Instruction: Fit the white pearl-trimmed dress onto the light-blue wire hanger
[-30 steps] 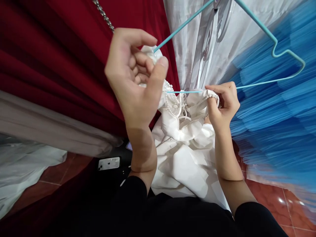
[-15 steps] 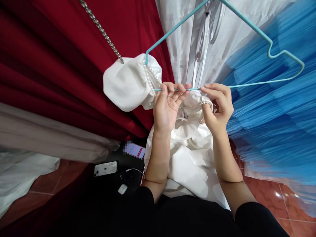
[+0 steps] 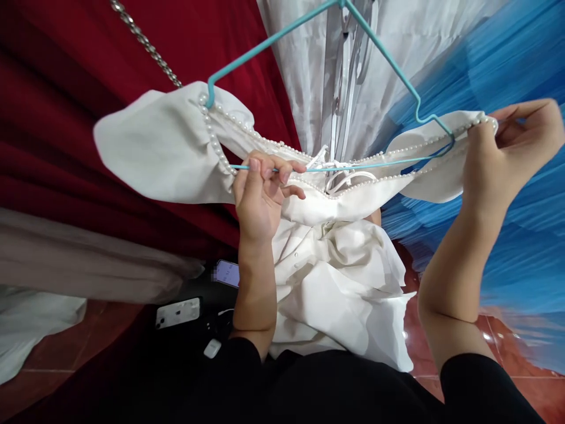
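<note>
A white dress with pearl trim along its neckline hangs from a teal wire hanger. Its left puffed sleeve sits over the hanger's left end. My left hand pinches the hanger's bottom wire and the pearl edge near the middle. My right hand, far out to the right, is closed on the right sleeve's pearl-trimmed edge, which is stretched over the hanger's right end.
Dark red fabric hangs at the left with a metal chain across it. Blue tulle fills the right, and silver-white fabric hangs behind. On the floor lie two phones and a small charger.
My right hand has pulled the right sleeve edge far to the right, over the hanger's end. The neckline is now stretched wide along the hanger. My left hand shifted a little left along the wire.
</note>
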Demonstrator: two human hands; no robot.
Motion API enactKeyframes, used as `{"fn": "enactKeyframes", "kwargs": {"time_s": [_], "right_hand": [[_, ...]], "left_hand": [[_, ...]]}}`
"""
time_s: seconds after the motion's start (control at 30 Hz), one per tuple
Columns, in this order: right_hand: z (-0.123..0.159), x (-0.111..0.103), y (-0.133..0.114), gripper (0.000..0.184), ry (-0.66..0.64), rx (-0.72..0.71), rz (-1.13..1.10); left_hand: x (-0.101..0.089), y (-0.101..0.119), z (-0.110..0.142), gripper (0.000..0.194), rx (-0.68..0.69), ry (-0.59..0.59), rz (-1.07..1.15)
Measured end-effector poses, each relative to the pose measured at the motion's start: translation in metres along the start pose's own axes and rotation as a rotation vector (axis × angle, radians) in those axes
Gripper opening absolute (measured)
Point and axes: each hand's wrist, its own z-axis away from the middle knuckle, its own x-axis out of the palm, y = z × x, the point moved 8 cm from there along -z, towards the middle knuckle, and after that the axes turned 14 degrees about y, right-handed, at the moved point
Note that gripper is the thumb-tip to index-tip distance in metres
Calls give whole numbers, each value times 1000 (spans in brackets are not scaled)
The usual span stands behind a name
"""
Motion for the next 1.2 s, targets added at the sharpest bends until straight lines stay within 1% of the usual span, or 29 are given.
{"fn": "enactKeyframes", "kwargs": {"time_s": [0.07, 0.17, 0.23, 0.3, 0.37, 0.4, 0.5, 0.53, 0.57, 0.6, 0.67, 0.7, 0.73, 0.77, 0.8, 0.87, 0.93, 0.97, 1.03, 1.1, 1.17, 1.2], "right_hand": [[1, 12, -21, 27, -56, -38, -45], [14, 31, -47, 31, -112, -91, -104], [23, 42, -55, 32, -148, -103, -143], [29, 47, -57, 30, -164, -100, -177], [33, 45, -58, 24, -167, -87, -211], [35, 41, -60, 20, -158, -80, -236], [46, 15, -68, 18, -69, -26, -319], [53, 10, -69, 18, -83, 22, -332], [63, 12, -70, 20, -169, 85, -325], [78, 21, -70, 23, -333, 152, -298], [122, 47, -66, 31, -793, 278, -237], [144, 57, -63, 34, -980, 346, -231], [160, 65, -60, 35, -1083, 428, -262], [169, 72, -56, 36, -1097, 527, -335], [172, 79, -52, 38, -1034, 637, -439], [170, 88, -43, 40, -795, 831, -671], [168, 92, -39, 34, -587, 944, -895], [168, 93, -38, 36, -513, 973, -989], [169, 93, -40, 47, -424, 995, -1134], [170, 94, -42, 53, -381, 982, -1198], [170, 95, -43, 55, -348, 971, -1207], [170, 95, -43, 55, -333, 966, -1204]], "left_hand": [[0, -1, 1, 37, 12, 12, -2], [2, -5, 3, 33, 21, 41, 2], [5, -8, 6, 31, 18, 48, 16], [7, -10, 7, 31, 13, 46, 28], [8, -11, 8, 33, 10, 44, 25], [9, -12, 8, 34, 9, 44, 15], [9, -14, 6, 36, 2, 47, -11], [9, -15, 5, 36, 1, 47, -9], [10, -16, 5, 35, -1, 46, 0], [11, -18, 4, 35, -6, 45, 13], [12, -22, 4, 34, -23, 46, 49], [13, -25, 4, 34, -36, 46, 65], [13, -28, 4, 34, -50, 46, 77], [14, -30, 3, 34, -62, 46, 86], [14, -33, 2, 35, -72, 45, 88], [15, -38, -1, 36, -89, 42, 81], [14, -42, -2, 38, -110, 40, 58], [14, -45, -1, 39, -125, 40, 44], [11, -47, 6, 39, -159, 49, 24], [5, -44, 18, 35, -172, 84, 2], [-2, -34, 35, 32, -153, 120, -84], [-5, -25, 43, 31, -116, 131, -162]]}}
